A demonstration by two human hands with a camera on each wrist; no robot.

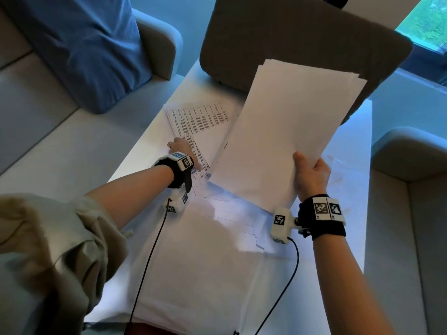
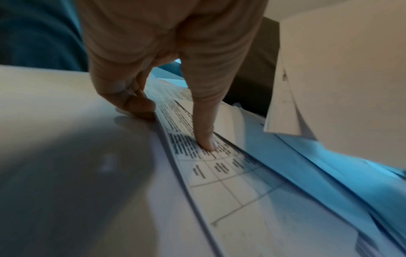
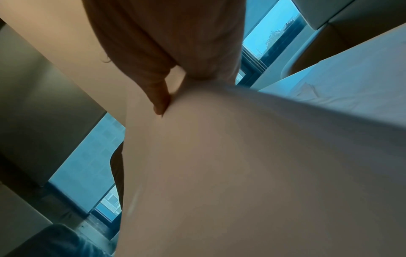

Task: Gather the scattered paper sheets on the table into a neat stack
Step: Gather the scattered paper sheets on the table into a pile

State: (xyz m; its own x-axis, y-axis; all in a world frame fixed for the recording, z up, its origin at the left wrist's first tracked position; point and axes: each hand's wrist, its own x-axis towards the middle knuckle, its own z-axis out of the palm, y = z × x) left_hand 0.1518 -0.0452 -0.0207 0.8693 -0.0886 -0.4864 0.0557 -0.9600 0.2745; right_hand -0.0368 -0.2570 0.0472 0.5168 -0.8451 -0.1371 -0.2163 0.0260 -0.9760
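Note:
My right hand point(image 1: 312, 172) grips a bundle of white sheets point(image 1: 287, 122) by its near edge, thumb on top, and holds it tilted above the table point(image 1: 147, 151). In the right wrist view the fingers point(image 3: 162, 100) are curled under the bundle point(image 3: 241, 173). My left hand point(image 1: 183, 153) rests on the printed sheets point(image 1: 200, 122) lying flat at the table's left side. Its thumb point(image 2: 204, 139) presses down on the printed sheets point(image 2: 219, 182), while the bent fingertips point(image 2: 136, 104) sit on the table against their left edge. More loose sheets point(image 1: 217, 250) lie overlapped nearer to me.
A dark chair back point(image 1: 290, 32) stands at the table's far end, just behind the raised bundle. A blue cushion point(image 1: 92, 49) lies on the grey sofa at left, and an armchair point(image 1: 411, 189) sits at right. Two black cables point(image 1: 145, 262) trail over the near sheets.

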